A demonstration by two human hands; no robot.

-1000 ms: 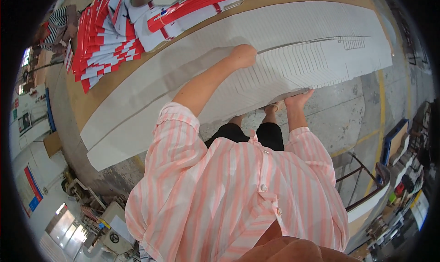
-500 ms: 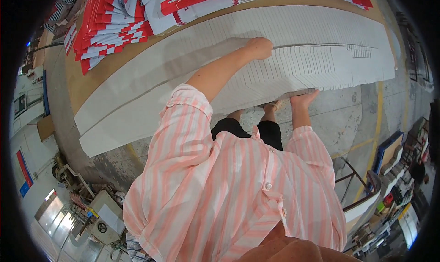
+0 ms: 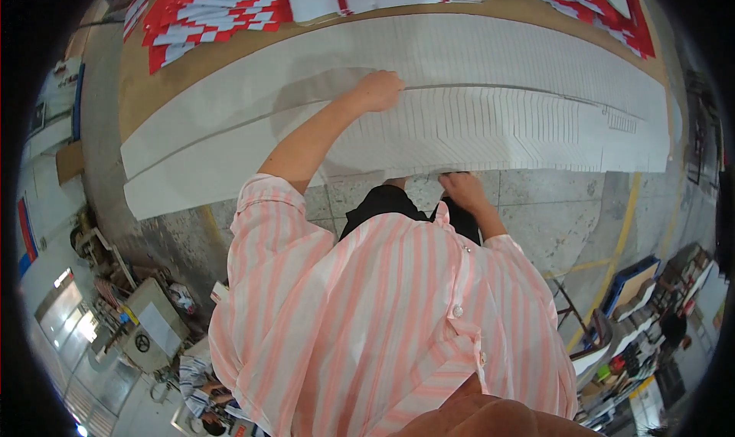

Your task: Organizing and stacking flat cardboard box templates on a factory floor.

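A long white sheet (image 3: 367, 142), ruled with many thin lines at its right part, lies across the table. A dark seam runs along its length. My left hand (image 3: 380, 90) is closed in a fist upon this seam, left of the middle; what its fingers hold, if anything, is hidden. At the sheet's near edge is my right hand (image 3: 463, 188), its fingers curled with the tips close to the edge. Whether they pinch something cannot be made out.
Behind the sheet, stacks of red and white printed pieces (image 3: 218, 8) lie on the brown tabletop (image 3: 142, 108), with more (image 3: 612, 16) at the far right. A machine (image 3: 149, 322) stands lower left, near another person (image 3: 203, 391). At right are a chair (image 3: 593, 337) and stacked goods (image 3: 639, 284).
My left hand has slid left along the seam. My right hand has gone from lying open, palm up, under the near edge to curled fingers farther left. The view has shifted.
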